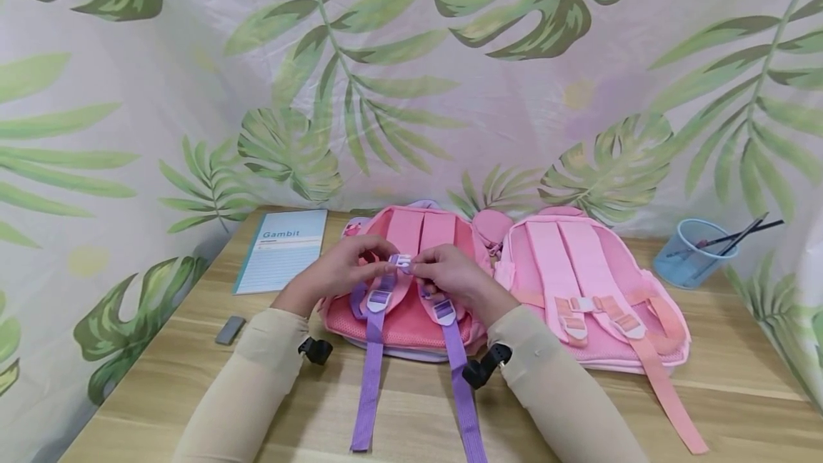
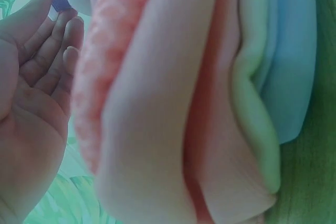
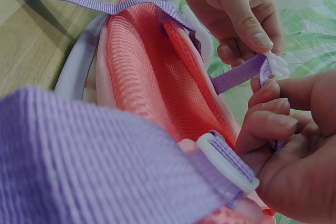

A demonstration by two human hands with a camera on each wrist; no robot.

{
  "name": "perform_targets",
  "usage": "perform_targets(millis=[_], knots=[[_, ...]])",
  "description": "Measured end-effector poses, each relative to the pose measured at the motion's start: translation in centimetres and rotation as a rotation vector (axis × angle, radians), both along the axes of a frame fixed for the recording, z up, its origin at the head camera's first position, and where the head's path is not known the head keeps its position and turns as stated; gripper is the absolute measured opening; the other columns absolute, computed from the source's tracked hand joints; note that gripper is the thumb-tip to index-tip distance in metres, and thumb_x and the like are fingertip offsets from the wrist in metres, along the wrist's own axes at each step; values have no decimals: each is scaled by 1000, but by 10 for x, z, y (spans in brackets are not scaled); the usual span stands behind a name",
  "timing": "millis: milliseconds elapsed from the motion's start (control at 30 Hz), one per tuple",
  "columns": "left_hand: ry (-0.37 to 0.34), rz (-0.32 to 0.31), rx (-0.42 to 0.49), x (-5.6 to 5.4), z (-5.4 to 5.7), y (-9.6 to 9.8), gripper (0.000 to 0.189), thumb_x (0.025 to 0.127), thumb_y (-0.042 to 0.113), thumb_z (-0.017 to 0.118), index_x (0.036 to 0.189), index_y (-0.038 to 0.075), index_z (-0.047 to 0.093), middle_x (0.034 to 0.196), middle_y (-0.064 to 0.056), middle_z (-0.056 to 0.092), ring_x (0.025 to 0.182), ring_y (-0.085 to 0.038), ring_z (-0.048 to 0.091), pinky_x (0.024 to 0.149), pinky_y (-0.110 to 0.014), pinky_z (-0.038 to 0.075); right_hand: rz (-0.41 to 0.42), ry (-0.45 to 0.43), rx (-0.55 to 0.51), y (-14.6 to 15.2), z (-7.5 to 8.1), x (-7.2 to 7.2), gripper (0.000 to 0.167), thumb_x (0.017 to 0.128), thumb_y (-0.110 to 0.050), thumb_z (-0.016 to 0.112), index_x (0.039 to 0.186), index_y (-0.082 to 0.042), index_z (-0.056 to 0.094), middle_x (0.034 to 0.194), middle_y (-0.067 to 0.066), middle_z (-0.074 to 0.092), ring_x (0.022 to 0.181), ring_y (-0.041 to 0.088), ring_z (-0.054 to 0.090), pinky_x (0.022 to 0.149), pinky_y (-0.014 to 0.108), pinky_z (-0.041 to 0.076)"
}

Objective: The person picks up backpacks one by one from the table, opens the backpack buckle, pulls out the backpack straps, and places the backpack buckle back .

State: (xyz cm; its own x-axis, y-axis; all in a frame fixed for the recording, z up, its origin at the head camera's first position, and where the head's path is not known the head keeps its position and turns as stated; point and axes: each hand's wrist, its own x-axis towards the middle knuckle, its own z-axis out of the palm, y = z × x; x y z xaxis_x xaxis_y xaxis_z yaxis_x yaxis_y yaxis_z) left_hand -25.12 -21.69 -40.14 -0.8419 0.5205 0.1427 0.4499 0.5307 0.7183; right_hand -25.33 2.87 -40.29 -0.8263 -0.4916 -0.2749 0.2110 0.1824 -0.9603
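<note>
A coral-pink backpack (image 1: 341,316) lies at the middle of the table, straps facing up. Above it, a white side-release buckle (image 1: 403,261) on purple webbing is held between both hands. My left hand (image 1: 339,266) pinches the buckle's left end with thumb and fingertips. From the other side, my right hand (image 1: 458,276) pinches its right end, with the remaining fingers curled. In the right wrist view the buckle (image 3: 277,66) sits between the fingertips of both hands; whether its halves are fully joined I cannot tell. White strap adjusters (image 1: 379,299) hang below the hands.
A second, lighter pink backpack (image 1: 620,249) with orange straps lies at right. Beyond it stands a blue mesh pen cup (image 1: 675,270) holding pens. At left are a blue notebook (image 1: 279,263) and a small grey block (image 1: 230,330). Purple strap tails (image 1: 369,391) trail toward the front.
</note>
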Motion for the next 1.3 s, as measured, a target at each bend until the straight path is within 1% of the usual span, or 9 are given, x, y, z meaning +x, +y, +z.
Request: perform_targets(millis=[100,233,467,600,733,867,1033,1133,1300], knots=[[1,-1,-3,0,0,0,21,102,17,76,123,14,75,113,-5,75,94,-20,65,84,-36,58,2,-21,-10,-2,0,-1,18,111,-7,57,115,6,68,70,2,54,55,12,43,50,24,37],[26,-5,-5,-1,-1,1,21,101,15,77,122,13,76,111,-3,76,96,-18,65,85,-34,57,3,-14,-11,-4,-1,-1,18,111,-7,55,113,6,67,71,2,54,55,11,43,49,23,36],[43,-43,22,-1,-2,1,17,102,12,75,119,10,76,108,-4,75,95,-17,64,83,-34,56,17,-41,-59,-4,-2,-1,20,111,-7,55,115,9,65,72,2,54,57,12,45,50,23,38],[23,-16,20,-1,-2,-1,17,101,15,77,119,14,77,111,-3,76,98,-19,65,87,-37,55,16,-52,-44,2,-2,-1,24,110,-12,60,116,10,68,69,3,55,54,11,44,48,22,36],[19,6,12,-1,-3,-3,18,102,16,77,119,16,78,112,-3,76,102,-21,64,90,-40,54,37,-41,8,8,1,-2,26,109,-16,64,113,9,70,68,1,55,53,9,43,45,21,32],[11,15,15,-1,-3,-4,17,102,17,77,119,15,77,112,-3,75,103,-21,65,91,-41,55,46,-44,-11,8,0,-2,25,110,-13,61,113,11,67,69,1,53,53,9,41,44,21,29],[-10,24,12,-1,-3,-2,20,102,18,76,121,14,76,114,-5,75,104,-21,65,91,-41,56,25,-58,-39,4,-2,-1,22,111,-12,59,117,7,68,71,2,52,55,10,43,47,21,33],[-20,16,17,-1,-3,-2,21,102,17,76,123,13,76,115,-6,75,103,-22,65,90,-41,57,24,-59,-52,2,-3,-1,21,112,-11,56,118,5,68,72,3,53,55,11,43,48,22,34],[-12,-4,22,-1,-3,-1,22,102,14,76,124,12,75,115,-6,75,101,-22,65,88,-38,57,41,-68,-90,-2,-3,0,17,113,-8,51,114,3,64,72,3,52,55,11,40,48,22,30]])
